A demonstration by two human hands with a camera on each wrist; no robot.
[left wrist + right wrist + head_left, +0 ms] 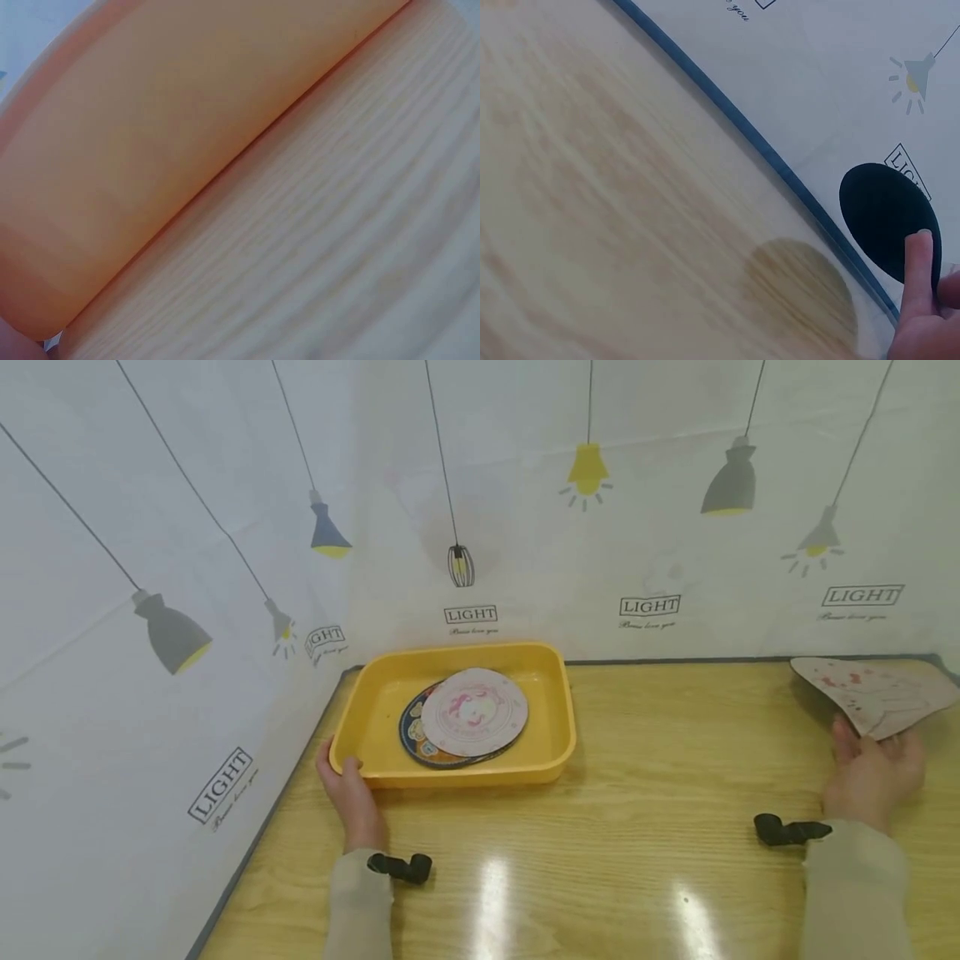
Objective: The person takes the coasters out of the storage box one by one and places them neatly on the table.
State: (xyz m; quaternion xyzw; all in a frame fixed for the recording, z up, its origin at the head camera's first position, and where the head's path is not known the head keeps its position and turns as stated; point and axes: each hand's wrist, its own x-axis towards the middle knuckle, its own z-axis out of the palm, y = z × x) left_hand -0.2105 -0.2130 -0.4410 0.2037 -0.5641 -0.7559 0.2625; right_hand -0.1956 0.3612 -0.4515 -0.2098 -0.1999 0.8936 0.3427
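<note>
Nearest, two sleeved wrists with black camera mounts over the wooden table. Left hand at the near-left corner of the yellow tray, thumb hooked over the rim, fingers against the outer wall: a light steadying grip. In the left wrist view, only the tray's smooth wall meeting the tabletop. Right hand far to the right, well apart from the tray, pinching the near edge of a round printed mat, held tilted above the table; black underside with one fingertip across it in the right wrist view. Likely thin, light and slightly flexible, rubbery beneath, so unlikely to slip; best held at the rim between thumb and fingers. Farther back, inside the tray, a pink round mat lying flat atop a dark one, overlapping. Beyond, a backdrop printed with hanging lamps.
</note>
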